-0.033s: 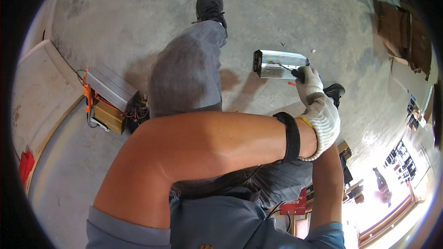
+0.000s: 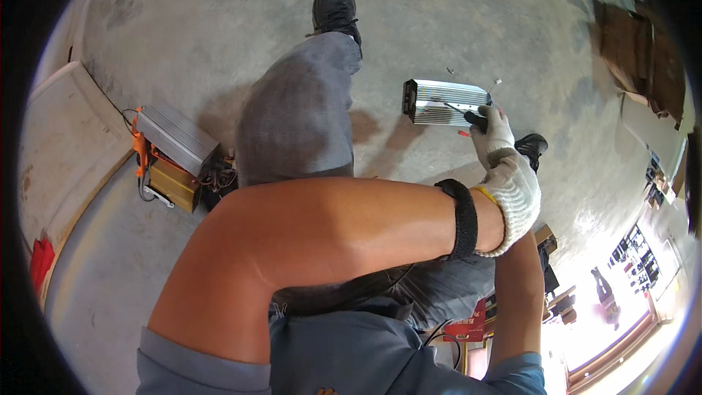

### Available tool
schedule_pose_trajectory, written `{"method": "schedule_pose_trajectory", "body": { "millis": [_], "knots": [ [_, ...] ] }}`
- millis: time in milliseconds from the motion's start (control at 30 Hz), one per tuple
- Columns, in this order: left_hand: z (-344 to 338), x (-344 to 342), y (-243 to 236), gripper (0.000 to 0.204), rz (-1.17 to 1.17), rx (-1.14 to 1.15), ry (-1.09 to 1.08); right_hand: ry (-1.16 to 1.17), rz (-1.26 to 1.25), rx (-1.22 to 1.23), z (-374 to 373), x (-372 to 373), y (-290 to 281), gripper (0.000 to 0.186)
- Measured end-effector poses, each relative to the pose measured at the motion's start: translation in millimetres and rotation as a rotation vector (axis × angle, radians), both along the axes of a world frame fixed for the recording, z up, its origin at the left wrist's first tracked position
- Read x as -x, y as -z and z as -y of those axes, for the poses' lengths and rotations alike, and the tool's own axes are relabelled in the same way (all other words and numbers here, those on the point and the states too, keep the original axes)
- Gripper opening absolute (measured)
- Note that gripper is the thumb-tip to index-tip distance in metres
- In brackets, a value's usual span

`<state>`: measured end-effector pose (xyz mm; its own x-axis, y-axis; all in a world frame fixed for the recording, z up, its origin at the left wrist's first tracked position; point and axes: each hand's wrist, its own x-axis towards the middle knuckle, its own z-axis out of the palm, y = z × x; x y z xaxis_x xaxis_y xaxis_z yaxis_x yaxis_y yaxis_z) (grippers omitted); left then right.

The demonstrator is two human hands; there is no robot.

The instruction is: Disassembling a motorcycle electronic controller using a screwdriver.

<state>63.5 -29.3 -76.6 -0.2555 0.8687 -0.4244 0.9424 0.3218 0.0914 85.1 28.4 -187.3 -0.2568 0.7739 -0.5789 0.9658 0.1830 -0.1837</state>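
A screwdriver with a black handle and thin shaft reaches over a silver finned metal case on the floor. Its handle is gripped by a white-gloved hand, apparently my right hand. My left forearm, with a black strap on the wrist, crosses from the left in front of my right arm. My left hand, in a white knit glove, overlaps the right wrist area, and its fingers are hidden. Small connectors lie by the case's far right end, and a small red one lies on its near side.
At left, a silver finned case rests on a gold one, with orange connectors and cables. A pale board and a red object are farther left. Cardboard stands at right. My black shoes flank the work.
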Motion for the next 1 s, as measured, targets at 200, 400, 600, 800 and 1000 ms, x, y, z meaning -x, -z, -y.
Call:
{"method": "schedule_pose_trajectory", "body": {
  "millis": [200,400,600,800,1000],
  "knots": [
    [6,9,1,0.005,-0.303,-0.230,-0.141,0.427,0.263,0.171,7,26,-17,0.045],
    [-1,22,-9,0.006,-0.102,-0.061,-0.024,0.065,0.009,-0.095,18,24,-2,0.029],
    [0,27,-17,0.006,-0.056,-0.087,-0.060,0.250,-0.162,-0.173,13,30,-2,0.038],
    [-3,27,-25,0.006,-0.034,-0.099,-0.085,0.277,0.141,-0.006,-19,22,3,0.033],
    [-6,22,-27,0.007,-0.020,-0.083,-0.143,-0.044,0.034,-0.083,-12,12,2,0.023]
  ]
}}
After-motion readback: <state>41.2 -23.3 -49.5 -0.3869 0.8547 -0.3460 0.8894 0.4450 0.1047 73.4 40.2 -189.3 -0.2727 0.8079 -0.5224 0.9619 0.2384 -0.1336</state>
